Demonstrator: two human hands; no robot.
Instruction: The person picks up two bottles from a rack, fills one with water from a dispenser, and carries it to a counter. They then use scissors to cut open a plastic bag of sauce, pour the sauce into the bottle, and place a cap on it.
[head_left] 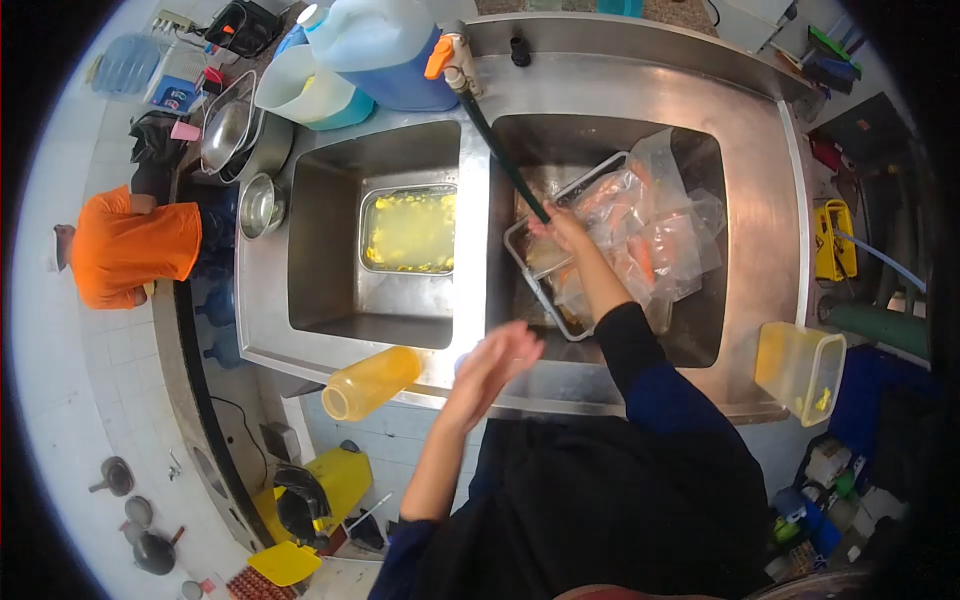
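Note:
My right hand (562, 230) is closed around the lower end of a dark green hose (505, 160), which runs down from the tap (455, 62) with an orange handle. Below that hand, in the right sink basin (690, 335), a pale-rimmed rectangular container (545, 295) lies partly under clear plastic bags (665, 245) with orange-pink pieces in them. My left hand (497, 365) hovers over the front edge of the sink, empty, its fingers stretched out and slightly blurred. Beside it, a translucent yellow container (372, 384) lies on its side on the front edge.
In the left basin (330, 290) sits a metal tray (410, 272) of yellowish liquid with yellow bits. A jug of blue liquid (385, 60) stands behind. A yellowish tub (790, 365) is at the right edge. A person in an orange shirt (135, 248) stands at far left.

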